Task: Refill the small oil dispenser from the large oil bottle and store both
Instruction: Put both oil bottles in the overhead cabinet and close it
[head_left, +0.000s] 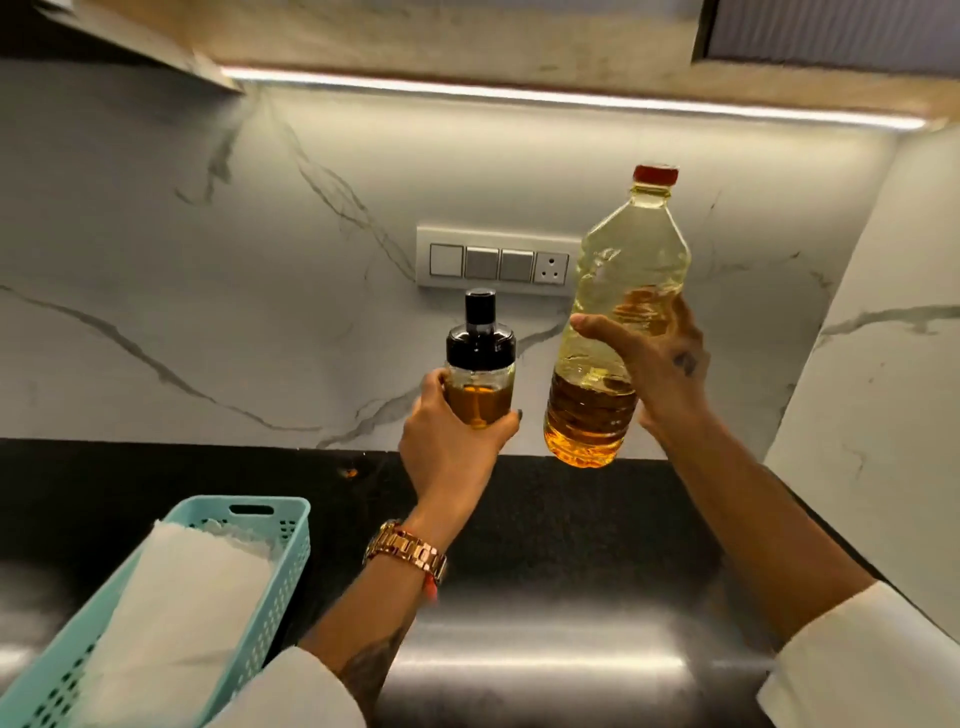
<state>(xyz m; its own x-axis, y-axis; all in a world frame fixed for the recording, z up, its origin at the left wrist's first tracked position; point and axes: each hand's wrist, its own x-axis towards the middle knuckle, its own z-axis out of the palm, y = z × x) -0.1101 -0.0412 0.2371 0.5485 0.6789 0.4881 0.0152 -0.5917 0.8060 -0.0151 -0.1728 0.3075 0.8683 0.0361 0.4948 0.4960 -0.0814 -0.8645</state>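
Note:
My left hand (452, 441) grips the small oil dispenser (480, 364), a clear glass jar with a black lid and pump top on, holding amber oil in its lower part. It is upright, lifted above the black counter. My right hand (660, 358) holds the large oil bottle (618, 312) around its middle. The bottle is clear plastic with a red cap on and yellow oil inside, and it leans slightly right. The two containers hang side by side, a small gap apart, in front of the marble backsplash.
A teal perforated basket (280, 525) with a white cloth in it stands at the lower left on the black counter (545, 519). A switch panel with a socket (498, 262) is on the wall behind. A marble side wall (883, 364) closes the right. An overhead cabinet (467, 36) runs above.

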